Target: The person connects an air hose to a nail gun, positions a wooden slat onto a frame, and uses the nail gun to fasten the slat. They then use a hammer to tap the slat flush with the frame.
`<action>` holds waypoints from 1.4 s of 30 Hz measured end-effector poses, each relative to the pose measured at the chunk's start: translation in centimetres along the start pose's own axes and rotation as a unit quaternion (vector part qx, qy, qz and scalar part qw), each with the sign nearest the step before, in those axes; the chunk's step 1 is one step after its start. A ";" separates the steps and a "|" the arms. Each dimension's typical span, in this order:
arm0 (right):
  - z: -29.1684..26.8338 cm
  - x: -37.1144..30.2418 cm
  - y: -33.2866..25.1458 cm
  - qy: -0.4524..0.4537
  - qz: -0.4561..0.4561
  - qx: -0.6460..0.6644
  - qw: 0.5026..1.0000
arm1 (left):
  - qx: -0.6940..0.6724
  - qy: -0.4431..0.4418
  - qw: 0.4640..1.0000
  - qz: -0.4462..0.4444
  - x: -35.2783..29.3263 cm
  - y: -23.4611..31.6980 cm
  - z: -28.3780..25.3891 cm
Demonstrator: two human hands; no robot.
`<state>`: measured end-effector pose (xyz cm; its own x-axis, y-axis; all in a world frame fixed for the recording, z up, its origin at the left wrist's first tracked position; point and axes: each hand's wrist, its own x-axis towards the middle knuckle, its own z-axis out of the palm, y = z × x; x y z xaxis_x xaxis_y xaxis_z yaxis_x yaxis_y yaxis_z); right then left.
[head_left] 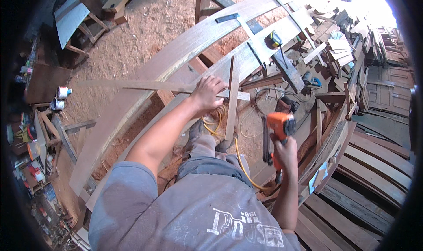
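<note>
My left hand [209, 92] is closed around a long thin wooden strip [169, 87], held crosswise over the near end of a wide curved board [152, 72]. The strip's right end crosses a second, upright-looking wooden slat [232, 103]; whether the two are fastened there I cannot tell. Off to the right, my right hand [286, 151] grips an orange and black nail gun [281, 122] by its handle, apart from the strips. Below it a yellow air hose [241, 160] curves past my legs.
Farther out, a second curved board [227, 65] carries a square [251, 35] and a yellow-black tape measure [273, 39]. A blue power tool [312, 81] sits among offcuts. Stacked curved planks [374, 162] fill the right, and a cluttered bench [33, 171] lines the left.
</note>
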<state>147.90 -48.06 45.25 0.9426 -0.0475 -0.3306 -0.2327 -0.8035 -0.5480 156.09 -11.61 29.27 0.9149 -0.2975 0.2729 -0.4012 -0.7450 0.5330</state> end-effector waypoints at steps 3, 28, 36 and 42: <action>0.1 -4.5 6.9 0.035 0.059 0.013 0.998 | 0.025 -0.013 0.998 -0.065 -1.4 1.1 -1.1; 2.4 -16.1 11.8 0.110 0.267 0.133 0.948 | -0.042 -0.086 0.995 0.021 4.6 5.9 -8.4; 2.4 -11.8 8.1 0.051 0.174 0.101 0.978 | -0.038 -0.093 0.991 -0.088 2.4 1.7 -2.7; 1.9 -5.4 2.1 0.022 0.032 0.078 0.996 | 0.084 0.038 0.995 -0.035 0.6 0.8 -1.0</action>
<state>141.84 -48.31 44.45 0.9333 -0.1241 -0.3371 -0.3239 -0.6965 -0.6404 156.32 -11.76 30.66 0.9315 -0.2003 0.3035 -0.3183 -0.8529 0.4138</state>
